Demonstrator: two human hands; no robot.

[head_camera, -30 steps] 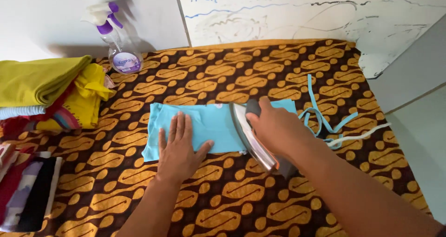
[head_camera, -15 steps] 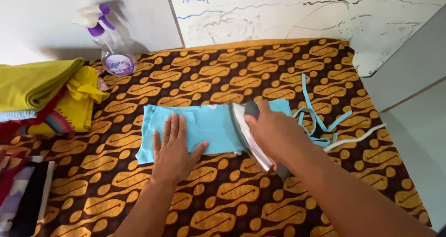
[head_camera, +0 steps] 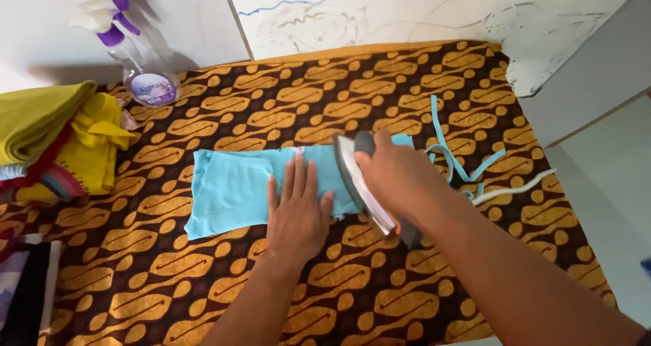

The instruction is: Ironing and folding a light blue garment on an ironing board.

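Folded light-blue cotton garment (head_camera: 237, 183) lies flat on brown-and-gold batik cloth (head_camera: 380, 278). Left hand (head_camera: 298, 210) flat, fingers spread, pressing the garment's lower right part. Right hand (head_camera: 397, 176) clenched around metal-soled iron (head_camera: 359, 183), just beside. Risk: soleplate grazing left fingertips, a burn.

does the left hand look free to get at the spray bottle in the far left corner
Probably yes. The left hand lies flat on the light blue garment, holding nothing, and only bare patterned cloth lies between it and the spray bottle. The right hand holds the iron, off that path.
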